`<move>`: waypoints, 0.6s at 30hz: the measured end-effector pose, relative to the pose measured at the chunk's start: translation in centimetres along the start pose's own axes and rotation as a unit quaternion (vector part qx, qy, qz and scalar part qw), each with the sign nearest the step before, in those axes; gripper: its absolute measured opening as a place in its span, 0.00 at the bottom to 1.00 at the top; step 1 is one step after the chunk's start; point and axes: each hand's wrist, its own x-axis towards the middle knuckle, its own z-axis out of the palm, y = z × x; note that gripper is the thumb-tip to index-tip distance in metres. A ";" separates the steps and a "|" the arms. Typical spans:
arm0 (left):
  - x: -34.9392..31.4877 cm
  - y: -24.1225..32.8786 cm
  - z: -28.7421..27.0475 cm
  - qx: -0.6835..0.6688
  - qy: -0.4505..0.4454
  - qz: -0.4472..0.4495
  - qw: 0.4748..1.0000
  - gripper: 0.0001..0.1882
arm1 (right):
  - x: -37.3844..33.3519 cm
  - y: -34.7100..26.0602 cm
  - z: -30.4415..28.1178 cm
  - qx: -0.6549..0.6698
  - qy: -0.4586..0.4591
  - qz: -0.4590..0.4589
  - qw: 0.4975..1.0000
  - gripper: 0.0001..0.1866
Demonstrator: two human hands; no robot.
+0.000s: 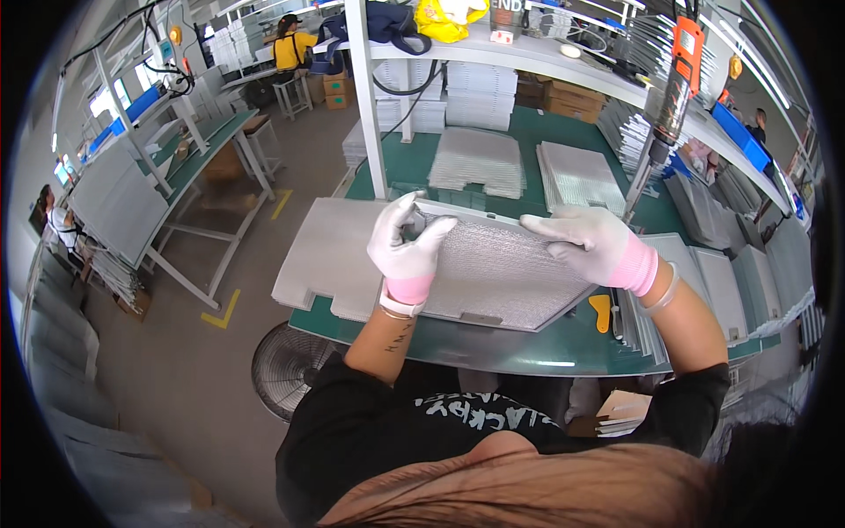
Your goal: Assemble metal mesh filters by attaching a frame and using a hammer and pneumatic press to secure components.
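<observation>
A silver mesh panel [502,282] with a pale frame strip along its far edge is tilted over the green worktable [422,339]. My left hand [405,246], in a white glove with a pink cuff, is closed around its far left corner, thumb and fingers curled over the frame. At the far right part of that edge, my right hand [598,246], gloved alike, pinches the frame with its index finger stretched along it. Beneath and to the left of the mesh panel lie flat grey sheets [321,255]. A yellow scraper [601,312] rests near my right wrist.
Stacks of silver mesh sheets [478,163] stand at the back of the table. An orange power screwdriver [687,57] hangs at the right. A white post [365,106] rises behind my left hand. A black fan [290,365] stands on the floor. Other people work farther off.
</observation>
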 end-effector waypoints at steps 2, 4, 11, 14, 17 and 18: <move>0.3 1.2 0.4 0.140 -0.023 -0.017 0.990 0.30 | 0.0 0.3 0.2 0.007 0.008 0.007 1.000 0.32; 0.7 1.7 0.6 0.150 -0.026 -0.029 0.988 0.30 | 0.0 0.3 0.2 0.014 0.014 0.014 1.000 0.33; 0.7 0.2 0.0 0.126 -0.021 0.033 0.991 0.19 | 0.8 0.0 0.1 -0.001 -0.025 0.034 0.999 0.32; 0.3 -0.9 -0.9 0.087 -0.026 -0.034 0.995 0.18 | 1.1 0.3 0.6 0.000 -0.013 0.020 1.000 0.32; 0.3 -1.9 -1.6 0.056 -0.042 -0.087 0.994 0.17 | 1.0 0.9 1.2 0.001 -0.001 0.001 1.000 0.33; 0.3 -2.1 -1.7 0.051 -0.059 -0.083 0.993 0.17 | 0.8 1.0 1.2 0.005 -0.004 -0.003 1.000 0.33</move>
